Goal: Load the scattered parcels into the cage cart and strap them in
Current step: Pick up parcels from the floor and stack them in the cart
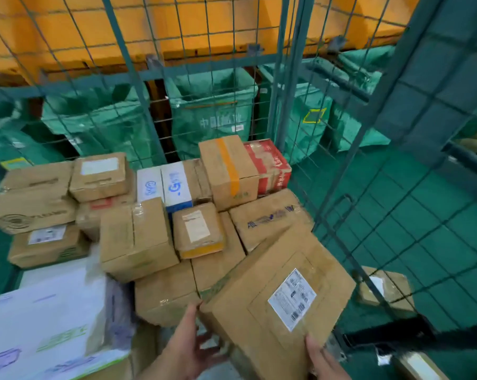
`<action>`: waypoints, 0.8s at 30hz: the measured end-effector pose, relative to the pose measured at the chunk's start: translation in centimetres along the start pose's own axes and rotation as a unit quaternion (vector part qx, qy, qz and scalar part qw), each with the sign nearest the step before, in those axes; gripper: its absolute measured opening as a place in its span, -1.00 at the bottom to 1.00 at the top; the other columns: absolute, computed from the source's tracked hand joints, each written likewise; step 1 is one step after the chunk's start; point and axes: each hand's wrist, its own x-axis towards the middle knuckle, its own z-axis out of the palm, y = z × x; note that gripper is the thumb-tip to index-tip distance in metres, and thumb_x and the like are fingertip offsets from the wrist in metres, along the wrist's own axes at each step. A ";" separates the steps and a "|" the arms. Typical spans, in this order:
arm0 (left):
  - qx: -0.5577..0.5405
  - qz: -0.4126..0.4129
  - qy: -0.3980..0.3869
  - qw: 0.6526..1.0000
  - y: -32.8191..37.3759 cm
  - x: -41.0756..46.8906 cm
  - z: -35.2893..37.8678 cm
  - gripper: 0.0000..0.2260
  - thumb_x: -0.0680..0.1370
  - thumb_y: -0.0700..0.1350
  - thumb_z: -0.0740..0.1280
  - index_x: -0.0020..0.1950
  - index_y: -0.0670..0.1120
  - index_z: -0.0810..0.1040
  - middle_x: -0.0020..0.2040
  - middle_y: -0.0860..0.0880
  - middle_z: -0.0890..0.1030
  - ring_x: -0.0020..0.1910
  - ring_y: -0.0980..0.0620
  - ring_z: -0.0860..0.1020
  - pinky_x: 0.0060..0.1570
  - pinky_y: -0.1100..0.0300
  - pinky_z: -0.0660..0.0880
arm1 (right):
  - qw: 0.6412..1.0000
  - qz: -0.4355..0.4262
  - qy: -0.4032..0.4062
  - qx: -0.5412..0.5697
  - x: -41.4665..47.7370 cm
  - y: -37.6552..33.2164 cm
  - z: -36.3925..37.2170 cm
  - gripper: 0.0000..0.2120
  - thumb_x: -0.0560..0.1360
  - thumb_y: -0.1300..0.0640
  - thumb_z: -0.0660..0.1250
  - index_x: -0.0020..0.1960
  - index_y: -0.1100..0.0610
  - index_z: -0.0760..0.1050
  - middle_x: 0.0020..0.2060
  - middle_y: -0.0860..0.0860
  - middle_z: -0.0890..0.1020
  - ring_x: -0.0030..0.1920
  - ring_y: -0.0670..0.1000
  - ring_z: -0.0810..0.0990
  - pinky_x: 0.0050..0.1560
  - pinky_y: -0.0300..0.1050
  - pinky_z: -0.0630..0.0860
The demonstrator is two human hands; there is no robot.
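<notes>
Two bare hands carry a flat brown cardboard box with a white shipping label (273, 292) at the near right corner of a green wire-mesh cage cart (280, 91). The box hangs tilted above the parcels already stacked inside. The left grip (188, 344) is clamped on the box's near left corner, thumb against the side and fingers beneath. The right grip (323, 360) pinches the near right edge with its thumb on the top face, its fingers hidden below.

More than a dozen cartons fill the cart, among them a tall tan box sealed with clear tape (137, 239), a white-and-blue carton (175, 186) and a red carton (270, 165) at the far side. One small brown parcel (388, 289) lies on the green floor (437, 229) outside the mesh to the right, apart from the load. Green mail sacks (212, 105) hang beyond the far wall.

The box appears stiff and no more than moderately heavy, judging by how it is held at two corners. Its cardboard looks scuffed but dry, so it is unlikely to slip. Opposite corners with fingers beneath seem the soundest hold, and it would likely settle flat on the brown cartons at the near right. No strap is in view.
</notes>
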 end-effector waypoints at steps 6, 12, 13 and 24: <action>0.053 0.028 -0.045 0.997 6.6 1.5 6.4 -0.56 0.47 0.29 0.33 0.00 -0.09 0.51 -0.19 -0.16 0.50 -0.30 -0.15 0.51 -0.19 -0.10 0.58 | 0.998 0.052 0.042 0.004 6.2 -4.9 1.0 -0.14 0.48 -0.48 0.20 0.59 0.03 0.25 0.45 0.12 0.43 0.39 0.18 0.44 0.06 0.01 0.61; 0.044 0.128 -0.097 0.986 11.8 4.3 14.4 -0.41 0.46 0.50 0.25 0.18 0.08 0.66 0.05 -0.02 0.67 0.05 -0.09 0.59 0.14 -0.06 0.51 | 0.996 0.070 -0.039 0.029 13.6 -11.2 1.0 -0.69 0.66 -0.14 0.25 0.31 -0.01 0.48 0.20 -0.07 0.64 0.17 0.09 0.66 0.13 0.10 0.58; 0.065 0.131 -0.087 0.985 11.9 4.4 15.5 -0.39 0.41 0.54 0.27 0.19 0.13 0.63 0.12 0.00 0.68 0.13 -0.10 0.60 0.24 -0.14 0.50 | 0.995 0.073 -0.054 0.030 14.8 -12.4 1.2 -0.69 0.67 -0.13 0.23 0.29 0.01 0.51 0.20 -0.04 0.65 0.17 0.09 0.65 0.16 0.10 0.56; 0.140 0.118 0.035 0.982 8.6 9.1 23.0 -0.39 0.48 0.45 0.26 0.41 0.15 0.36 0.18 -0.08 0.65 0.11 -0.12 0.66 0.21 -0.17 0.58 | 0.995 -0.048 0.088 -0.005 29.0 -23.5 -5.0 -0.35 0.48 -0.43 0.31 0.49 -0.27 0.24 0.30 0.06 0.57 0.09 0.11 0.64 0.02 0.10 0.57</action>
